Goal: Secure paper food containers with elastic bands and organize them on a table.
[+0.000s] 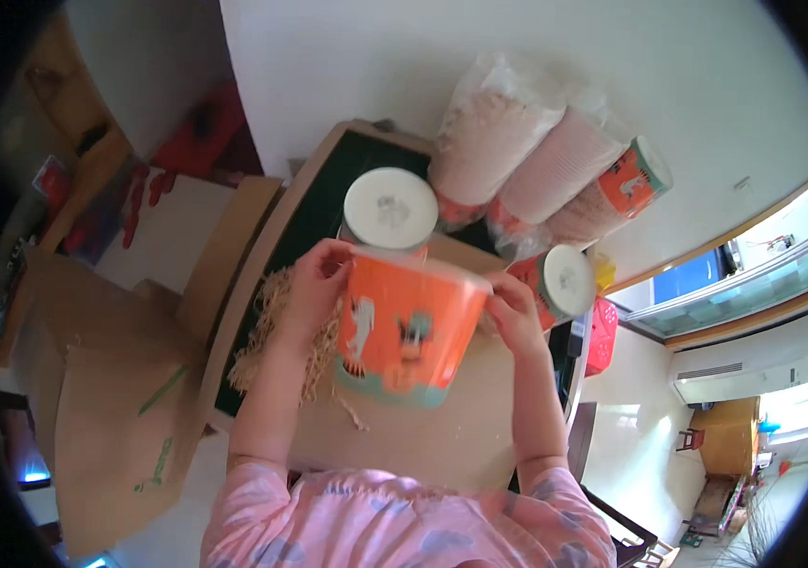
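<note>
Between my hands, above the table, hangs an orange paper bucket (427, 327) with a teal lower band and printed figures; it is slightly blurred. My left hand (323, 275) pinches its rim on the left. My right hand (514, 308) grips the rim on the opposite side. Just behind the bucket, a similar bucket (390, 210) shows its round white base. Another one (567, 282) lies tilted beyond my right hand, its white base facing me. Beside my left forearm is a heap of beige cords (262, 350).
Plastic-wrapped stacks of paper buckets (498, 123) lean against the wall at the back. A brown cardboard sheet (404, 435) covers part of the green-topped table (314, 204). An open cardboard box (124, 388) stands at the left. A red basket (602, 336) is at the right.
</note>
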{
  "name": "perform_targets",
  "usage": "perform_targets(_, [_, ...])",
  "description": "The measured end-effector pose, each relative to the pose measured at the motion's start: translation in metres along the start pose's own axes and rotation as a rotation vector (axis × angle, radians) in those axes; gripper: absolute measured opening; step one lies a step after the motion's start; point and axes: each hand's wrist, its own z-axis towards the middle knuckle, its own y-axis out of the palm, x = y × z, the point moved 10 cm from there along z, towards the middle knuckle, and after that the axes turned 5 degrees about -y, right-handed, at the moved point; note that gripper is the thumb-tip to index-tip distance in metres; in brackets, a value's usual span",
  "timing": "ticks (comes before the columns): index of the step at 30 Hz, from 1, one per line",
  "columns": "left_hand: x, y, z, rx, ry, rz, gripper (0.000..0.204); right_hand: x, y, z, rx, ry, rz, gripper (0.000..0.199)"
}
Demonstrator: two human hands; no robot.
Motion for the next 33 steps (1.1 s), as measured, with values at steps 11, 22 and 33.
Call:
perform_targets(11, [-0.231, -0.063, -0.171, 0.128, -0.339, 0.679, 0.012, 0.069, 0.025, -0.205, 0.109, 0.082, -0.721, 0.015])
perform_targets(22, [-0.266, -0.056, -0.183, 0.227, -0.371, 1.067, 0.018, 0.076, 0.025, -0.244, 0.377, 0.131, -0.554, 0.015])
perform_targets(33, [-0.197, -0.053, -0.23, 0.247, -0.527, -0.424, 0.008, 0.088, 0.06, -0.268, 0.365, 0.283, -0.137, 0.019])
